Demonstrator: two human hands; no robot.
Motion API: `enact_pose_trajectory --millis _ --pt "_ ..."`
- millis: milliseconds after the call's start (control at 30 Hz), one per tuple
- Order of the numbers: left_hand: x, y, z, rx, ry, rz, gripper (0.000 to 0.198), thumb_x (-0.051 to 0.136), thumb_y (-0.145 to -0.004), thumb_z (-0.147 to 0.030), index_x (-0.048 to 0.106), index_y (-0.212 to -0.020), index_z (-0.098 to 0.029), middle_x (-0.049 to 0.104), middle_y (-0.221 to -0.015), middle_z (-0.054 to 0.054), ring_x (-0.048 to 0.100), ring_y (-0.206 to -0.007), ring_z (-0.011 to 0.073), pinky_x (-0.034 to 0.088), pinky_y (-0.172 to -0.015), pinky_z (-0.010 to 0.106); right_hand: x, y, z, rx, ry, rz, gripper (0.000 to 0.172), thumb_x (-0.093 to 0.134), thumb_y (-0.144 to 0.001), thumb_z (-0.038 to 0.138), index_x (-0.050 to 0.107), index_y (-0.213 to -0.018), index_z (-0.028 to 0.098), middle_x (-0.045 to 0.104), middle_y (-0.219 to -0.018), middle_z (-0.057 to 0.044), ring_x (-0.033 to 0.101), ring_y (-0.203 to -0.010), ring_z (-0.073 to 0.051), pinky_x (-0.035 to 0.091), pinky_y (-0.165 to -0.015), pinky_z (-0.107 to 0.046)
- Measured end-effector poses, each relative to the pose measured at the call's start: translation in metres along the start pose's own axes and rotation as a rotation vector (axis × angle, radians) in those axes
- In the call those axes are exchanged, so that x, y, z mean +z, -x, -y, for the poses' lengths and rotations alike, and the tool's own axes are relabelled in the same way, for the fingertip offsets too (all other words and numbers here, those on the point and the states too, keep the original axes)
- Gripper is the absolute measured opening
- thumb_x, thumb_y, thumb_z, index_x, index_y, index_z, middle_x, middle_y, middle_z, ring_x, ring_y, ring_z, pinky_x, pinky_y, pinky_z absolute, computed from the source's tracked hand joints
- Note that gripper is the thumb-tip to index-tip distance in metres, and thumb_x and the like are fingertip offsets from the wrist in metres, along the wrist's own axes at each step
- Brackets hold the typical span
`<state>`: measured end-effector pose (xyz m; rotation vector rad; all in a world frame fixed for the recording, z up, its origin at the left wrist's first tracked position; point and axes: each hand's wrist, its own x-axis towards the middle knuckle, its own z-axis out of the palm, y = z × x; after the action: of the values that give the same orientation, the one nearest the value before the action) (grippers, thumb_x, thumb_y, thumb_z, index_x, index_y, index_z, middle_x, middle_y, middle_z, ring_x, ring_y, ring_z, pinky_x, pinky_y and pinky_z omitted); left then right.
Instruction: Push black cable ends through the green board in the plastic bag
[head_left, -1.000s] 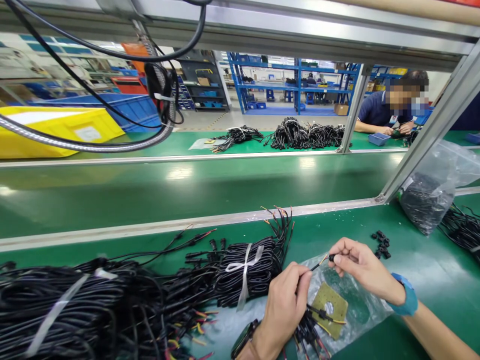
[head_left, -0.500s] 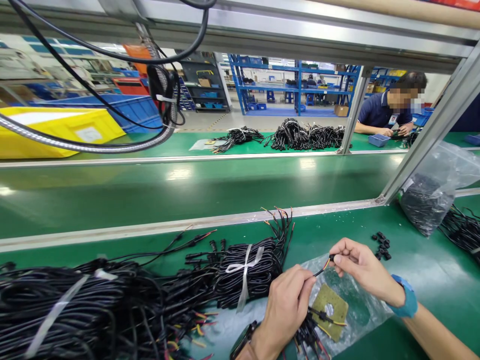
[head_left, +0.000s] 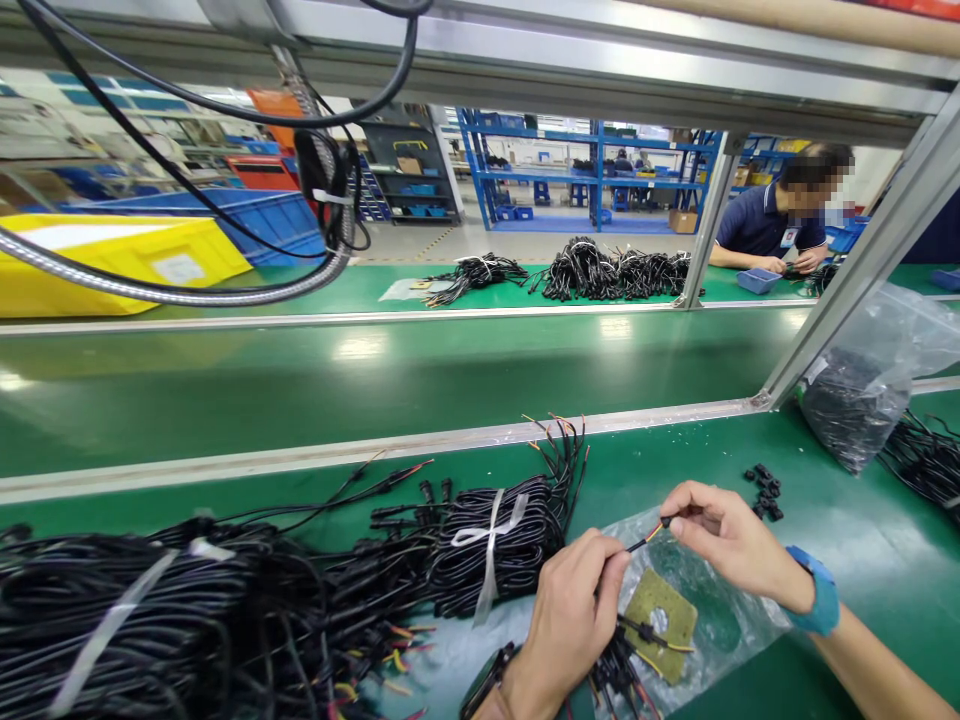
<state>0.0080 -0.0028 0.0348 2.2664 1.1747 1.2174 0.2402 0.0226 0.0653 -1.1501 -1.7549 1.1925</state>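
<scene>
Cable with thin black jacket is stretched between two hands, above the near bench, a little right of its middle. The left hand pinches this jacket close to where it ends. The right hand grasps, with thumb and fingertips, a small black connector, which is mostly covered by them. Between both grips, red and yellow wires show without jacket.

From where I stand, I judge the cable light and flexible, a bit springy, its jacket perhaps slippery. The fine wires seem the most fragile part, so it is better to hold the jacket near its end and the connector by its sides.

Below the hands lies clear plastic film, wrinkled and shiny, and on it a mustard-yellow plate, flat and speckled, with a hole in it. Loose cable ends lie just beside the left hand. More to the left is a coiled bundle with smooth rounded loops, tied by a white strap. Right of the right hand, loose connectors look hard and stubby. Farther right, a transparent bag bulges with black contents.
</scene>
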Motion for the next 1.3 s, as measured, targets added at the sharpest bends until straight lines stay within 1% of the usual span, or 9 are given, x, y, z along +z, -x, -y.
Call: enact_pose_trajectory --millis 133,267,367,533,667,800,933,1133,1300 --pt "0.0 0.0 0.001 -0.002 0.022 0.006 0.017 0.047 -0.103 -0.02 0.059 -0.091 -0.019 0.059 -0.076 0.001 0.059 -0.068 0.0142 0.044 -0.061 0.025 0.001 -0.001 0.001 -0.007 0.072 -0.003 0.022 0.061 -0.099 0.041 0.067 -0.102 0.02 0.069 -0.095 -0.005 0.063 -0.087 -0.021 0.05 -0.08 -0.033" --pt "0.0 0.0 0.002 -0.002 0.032 0.005 0.016 0.048 -0.103 -0.019 0.058 -0.091 -0.019 0.058 -0.076 0.001 0.058 -0.068 0.014 0.043 -0.062 0.025 0.002 -0.001 0.0 0.018 0.043 0.026 0.028 0.06 -0.1 0.046 0.066 -0.104 0.019 0.069 -0.091 -0.005 0.061 -0.08 -0.019 0.05 -0.073 -0.031" --pt "0.0 0.001 0.001 -0.007 0.035 0.005 0.015 0.048 -0.103 -0.019 0.058 -0.092 -0.019 0.058 -0.077 0.001 0.058 -0.069 0.0141 0.043 -0.063 0.025 0.001 -0.001 0.0 0.013 0.039 0.049 0.029 0.06 -0.1 0.047 0.066 -0.104 0.019 0.068 -0.089 -0.005 0.06 -0.079 -0.018 0.05 -0.072 -0.03" --pt "0.001 0.001 0.002 -0.004 0.035 -0.004 0.014 0.049 -0.103 -0.018 0.058 -0.093 -0.02 0.059 -0.078 0.001 0.059 -0.069 0.0142 0.043 -0.063 0.024 0.003 -0.001 0.003 -0.036 0.065 0.057 0.023 0.061 -0.1 0.042 0.068 -0.103 0.02 0.069 -0.094 -0.005 0.063 -0.085 -0.019 0.05 -0.077 -0.032" --pt "0.0 0.001 0.001 0.007 0.027 -0.012 0.014 0.049 -0.103 -0.018 0.057 -0.092 -0.02 0.059 -0.078 0.001 0.059 -0.069 0.0141 0.043 -0.062 0.024 0.012 0.001 0.004 -0.039 0.016 0.062 0.018 0.063 -0.099 0.037 0.067 -0.103 0.02 0.07 -0.096 -0.005 0.064 -0.087 -0.02 0.051 -0.078 -0.032" --pt "-0.001 0.0 0.001 -0.002 0.034 -0.024 0.015 0.048 -0.103 -0.019 0.057 -0.092 -0.02 0.058 -0.076 0.0 0.058 -0.067 0.0135 0.043 -0.062 0.024 0.023 0.003 0.005 -0.086 0.123 0.034 0.012 0.061 -0.098 0.029 0.068 -0.101 0.02 0.071 -0.098 -0.005 0.065 -0.091 -0.021 0.051 -0.082 -0.034" --pt "-0.001 0.0 0.001 0.008 0.045 -0.005 0.01 0.049 -0.102 -0.019 0.058 -0.098 -0.02 0.06 -0.08 0.001 0.06 -0.071 0.0143 0.045 -0.064 0.024 0.026 0.003 0.005 -0.1 0.119 0.009 0.011 0.062 -0.097 0.028 0.066 -0.103 0.02 0.07 -0.097 -0.005 0.065 -0.09 -0.021 0.051 -0.081 -0.033" --pt "-0.002 0.002 0.001 0.013 0.07 -0.003 0.016 0.05 -0.101 -0.017 0.059 -0.088 -0.02 0.06 -0.074 0.0 0.058 -0.066 0.0135 0.042 -0.061 0.024 0.032 0.007 0.003 -0.205 0.166 0.029 0.004 0.06 -0.098 0.024 0.062 -0.099 0.021 0.069 -0.094 -0.004 0.064 -0.087 -0.02 0.049 -0.078 -0.031" --pt "-0.003 0.002 0.0 0.004 0.075 0.025 0.021 0.049 -0.102 -0.017 0.063 -0.087 -0.019 0.059 -0.071 0.0 0.056 -0.064 0.0138 0.04 -0.06 0.024 0.04 0.009 0.0 -0.315 0.169 0.032 0.002 0.057 -0.1 0.02 0.058 -0.1 0.022 0.067 -0.095 -0.003 0.063 -0.087 -0.018 0.048 -0.079 -0.03"
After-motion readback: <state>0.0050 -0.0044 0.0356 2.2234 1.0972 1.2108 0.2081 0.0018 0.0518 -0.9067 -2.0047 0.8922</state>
